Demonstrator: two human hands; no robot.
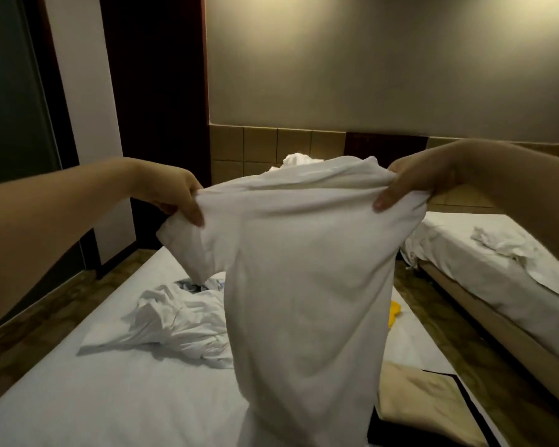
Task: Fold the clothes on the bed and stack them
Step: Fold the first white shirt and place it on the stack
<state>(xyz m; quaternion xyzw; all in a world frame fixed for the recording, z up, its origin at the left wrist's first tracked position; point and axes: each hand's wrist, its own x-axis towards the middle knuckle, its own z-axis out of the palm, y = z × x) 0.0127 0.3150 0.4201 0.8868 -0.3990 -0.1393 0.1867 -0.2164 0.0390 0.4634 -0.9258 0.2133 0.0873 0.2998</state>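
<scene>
Here, two hands, left hand [171, 191] and right hand [417, 182], each clenched on one white shirt [304, 269], one crumpled pile [181, 321].

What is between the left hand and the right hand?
In the head view, only the white cotton T-shirt spans between the left hand and right hand, held up at its shoulders above the white bed.

Plain white cotton short-sleeved T-shirt [304, 285] hangs upright in the air above the white-sheeted bed [62, 398], stretched by its shoulders, body draping straight down with soft wrinkles, one sleeve drooping at the left, hem reaching the bottom of the view. Crumpled white T-shirt with a dark printed graphic [175, 321] lies unfolded in a heap on the bed, left of and behind the hanging one. Small yellow fabric piece [394, 314] peeks out just right of the hanging shirt, mostly hidden.
</scene>
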